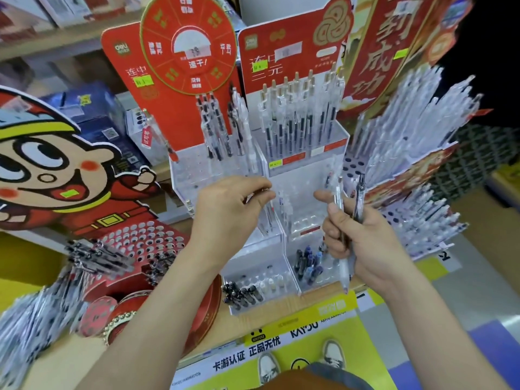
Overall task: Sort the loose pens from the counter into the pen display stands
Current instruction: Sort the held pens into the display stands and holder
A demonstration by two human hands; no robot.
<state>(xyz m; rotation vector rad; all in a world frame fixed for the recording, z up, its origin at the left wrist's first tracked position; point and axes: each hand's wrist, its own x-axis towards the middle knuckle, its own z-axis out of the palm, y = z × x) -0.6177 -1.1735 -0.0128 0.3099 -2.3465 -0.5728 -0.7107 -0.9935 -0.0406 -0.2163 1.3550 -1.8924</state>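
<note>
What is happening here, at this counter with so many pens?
A person is standing in front of several pen display stands. The right hand grips a small bunch of pens, held upright. The left hand is at the white stand in the middle, with its fingertips pinched together near a tier that has many free holes. Blur hides whether it holds a pen. The stand's top row is full.

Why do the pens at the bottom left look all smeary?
Head view: the bottom-left pens are smeared by motion blur near the edge; the left hand, right hand and white stand look sharper; the wide lens tilts stands outward.
</note>
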